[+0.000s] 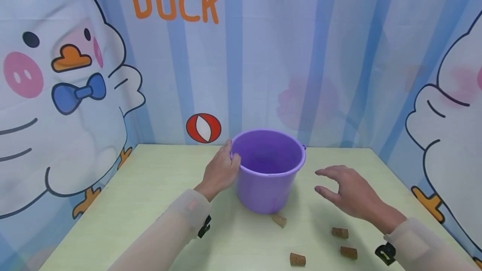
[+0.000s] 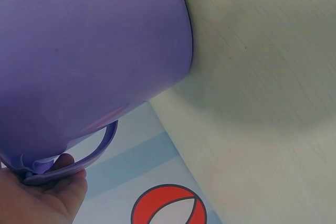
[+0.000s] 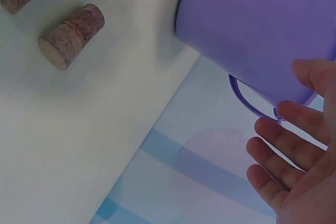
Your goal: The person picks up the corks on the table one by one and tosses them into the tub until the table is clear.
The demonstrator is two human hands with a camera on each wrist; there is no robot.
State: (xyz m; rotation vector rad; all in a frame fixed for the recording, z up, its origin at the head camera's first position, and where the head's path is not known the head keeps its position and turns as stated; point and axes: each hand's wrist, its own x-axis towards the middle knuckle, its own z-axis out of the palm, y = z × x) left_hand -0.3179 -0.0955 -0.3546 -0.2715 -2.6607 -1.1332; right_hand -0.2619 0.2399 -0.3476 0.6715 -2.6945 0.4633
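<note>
A purple bucket [image 1: 265,189] stands upright on the pale table, its mouth facing up and its inner floor in shadow. My left hand [image 1: 222,168] grips the bucket's rim on the left side, thumb toward the front. In the left wrist view, the fingers of that hand curl around the handle's end [image 2: 73,169] at the rim. To the right of the bucket, my right hand [image 1: 352,191] hovers with fingers spread and thumb apart, holding nothing. Below it lie two corks [image 1: 340,232]. Another cork [image 1: 279,220] lies by the bucket's base, and one more cork [image 1: 297,259] sits nearer the front.
The pale table [image 1: 158,187] ends at a striped curtain [image 1: 256,53] printed with ducks, which encloses the back and both sides. A dark wrist strap [image 1: 385,253] shows on the right sleeve, and another strap [image 1: 204,226] on the left.
</note>
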